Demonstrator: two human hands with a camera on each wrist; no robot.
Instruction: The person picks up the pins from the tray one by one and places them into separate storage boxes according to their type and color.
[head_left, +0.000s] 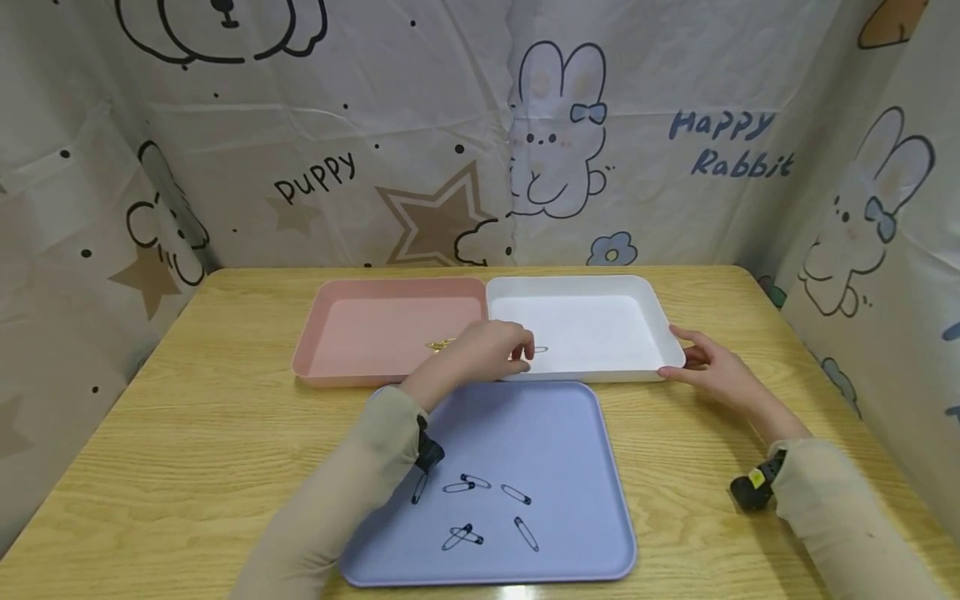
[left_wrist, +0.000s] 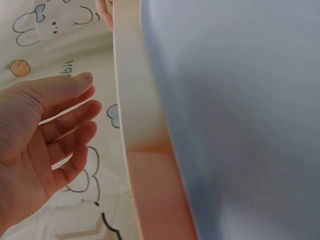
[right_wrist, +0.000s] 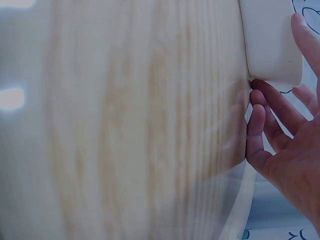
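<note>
The left arm (head_left: 333, 492) slants from near left toward the far middle, its left hand (head_left: 491, 348) pointing right, fingers loosely bent, thumb apart. The right arm (head_left: 855, 517) reaches from near right, its right hand (head_left: 716, 371) pointing left, thumb and forefinger spread.

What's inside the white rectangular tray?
One slim silver metal safety pin shows in the white rectangular tray beside the left hand. That hand covers part of the near left corner; anything beneath it is hidden.
</note>
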